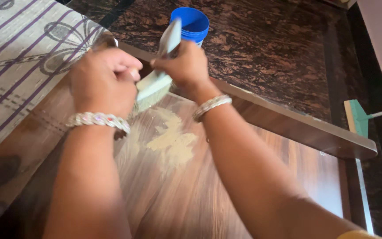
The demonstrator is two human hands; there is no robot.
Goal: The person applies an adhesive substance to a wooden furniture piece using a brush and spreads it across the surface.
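Note:
My right hand (183, 66) grips the handle of a wide pale-green brush (153, 84). Its bristles press down on a brown wood-grain board (191, 190). My left hand (105, 79) closes on the brush's lower end beside the bristles. Just below the bristles a patch of pale beige paste (173, 141) is smeared on the board. Both wrists wear beaded bracelets.
A blue plastic bucket (190, 23) stands on the dark marbled floor behind the brush. A raised wooden edge strip (297, 126) runs along the board's far side. A striped patterned cloth (18, 53) lies at left. A green-headed tool (359, 117) with a metal handle rests at right.

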